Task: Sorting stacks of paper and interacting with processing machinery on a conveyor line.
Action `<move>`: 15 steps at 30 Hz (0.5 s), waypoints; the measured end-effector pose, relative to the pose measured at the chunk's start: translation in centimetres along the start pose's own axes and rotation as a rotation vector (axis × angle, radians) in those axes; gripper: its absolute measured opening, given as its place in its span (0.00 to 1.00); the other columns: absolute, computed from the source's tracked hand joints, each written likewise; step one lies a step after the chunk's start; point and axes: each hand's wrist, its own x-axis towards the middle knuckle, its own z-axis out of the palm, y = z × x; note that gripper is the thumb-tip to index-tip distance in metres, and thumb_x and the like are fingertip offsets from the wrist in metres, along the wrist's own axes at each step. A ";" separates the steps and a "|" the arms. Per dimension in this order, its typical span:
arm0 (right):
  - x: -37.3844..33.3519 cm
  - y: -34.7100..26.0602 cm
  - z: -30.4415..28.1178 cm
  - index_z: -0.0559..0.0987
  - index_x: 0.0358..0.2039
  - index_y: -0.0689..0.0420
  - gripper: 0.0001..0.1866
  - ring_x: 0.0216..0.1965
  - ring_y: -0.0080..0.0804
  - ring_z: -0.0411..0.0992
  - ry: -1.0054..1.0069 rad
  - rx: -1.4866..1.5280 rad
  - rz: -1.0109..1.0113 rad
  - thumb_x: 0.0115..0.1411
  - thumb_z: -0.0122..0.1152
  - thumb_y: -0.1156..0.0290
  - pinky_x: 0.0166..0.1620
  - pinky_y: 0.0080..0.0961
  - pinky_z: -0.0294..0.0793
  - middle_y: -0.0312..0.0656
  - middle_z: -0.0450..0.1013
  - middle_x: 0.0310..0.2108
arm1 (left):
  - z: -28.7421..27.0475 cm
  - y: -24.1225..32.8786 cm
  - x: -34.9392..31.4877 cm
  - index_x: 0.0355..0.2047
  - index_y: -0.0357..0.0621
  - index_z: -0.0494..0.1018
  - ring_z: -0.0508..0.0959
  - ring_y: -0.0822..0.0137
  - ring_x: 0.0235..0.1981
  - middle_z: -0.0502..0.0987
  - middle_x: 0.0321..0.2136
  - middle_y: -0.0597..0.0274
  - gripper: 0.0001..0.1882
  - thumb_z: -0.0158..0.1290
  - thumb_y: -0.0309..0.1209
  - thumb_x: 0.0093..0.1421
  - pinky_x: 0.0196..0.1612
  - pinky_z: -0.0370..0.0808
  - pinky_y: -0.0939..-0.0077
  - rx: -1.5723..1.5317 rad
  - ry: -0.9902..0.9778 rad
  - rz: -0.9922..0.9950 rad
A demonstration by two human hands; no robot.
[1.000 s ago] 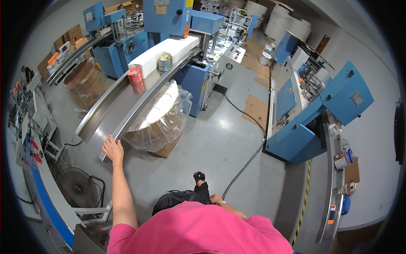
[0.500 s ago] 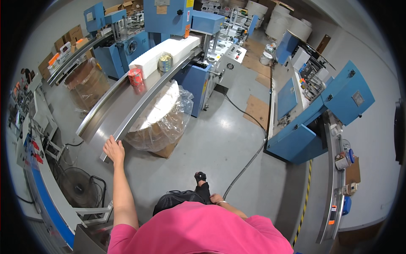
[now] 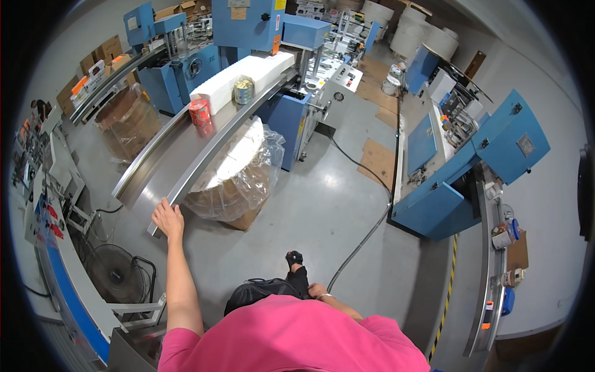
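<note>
My left hand [image 3: 167, 220] rests over the near end of a long metal chute [image 3: 166, 158], fingers bent over the side rail and thumb along the outside. Farther up the chute, a stack of white paper [image 3: 248, 80] lies lengthwise in the channel. A red patterned roll [image 3: 199, 113] stands against its near end, and a yellow-and-green roll [image 3: 244, 92] sits at its right side. My right hand [image 3: 317, 290] hangs beside my right thigh; its fingers are too small and partly hidden to read. Nothing shows in it.
Below the chute stands a round bin lined with clear plastic [image 3: 248, 186]. A blue machine [image 3: 245, 28] rises behind the stack. On the right is another blue machine [image 3: 434, 211], with a black cable [image 3: 365, 239] across the floor. A floor fan [image 3: 114, 273] stands at lower left.
</note>
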 end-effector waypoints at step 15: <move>-2.2 -1.4 -1.6 0.80 0.37 0.60 0.19 0.47 0.49 0.71 -0.005 -0.021 0.100 0.50 0.49 0.62 0.50 0.36 0.69 0.54 0.73 0.42 | 0.0 0.0 -0.1 0.50 0.42 0.62 0.69 0.56 0.45 0.70 0.41 0.54 0.26 0.56 0.35 0.52 0.52 0.60 0.60 0.015 0.015 0.011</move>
